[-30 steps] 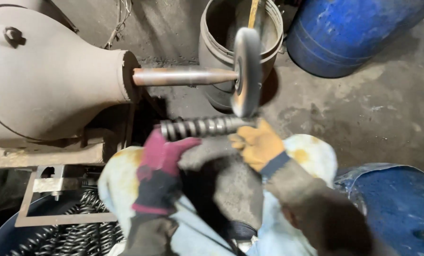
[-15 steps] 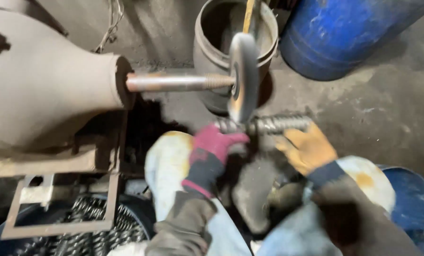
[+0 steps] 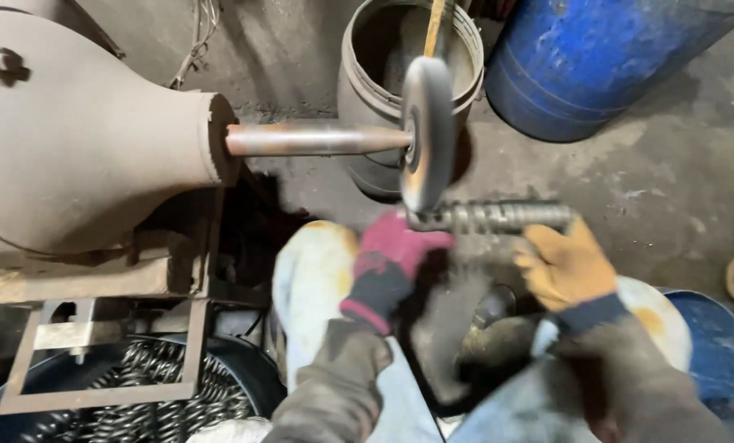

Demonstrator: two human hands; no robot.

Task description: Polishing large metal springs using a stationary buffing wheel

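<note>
One big grey motor (image 3: 80, 131) drives one round wheel (image 3: 426, 131) on a shaft. One blue drum (image 3: 605, 61) and one grey bucket (image 3: 383, 90) holding a stick stand behind. One tub (image 3: 137, 385) holds many coiled springs. Left hand (image 3: 391, 254) and right hand (image 3: 565, 267), both gloved, grip one spring (image 3: 490, 217) against the wheel's lower edge.

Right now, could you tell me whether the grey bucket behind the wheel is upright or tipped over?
Upright: the grey bucket stands behind the buffing wheel with its open mouth facing up, a stick leaning inside.
</note>
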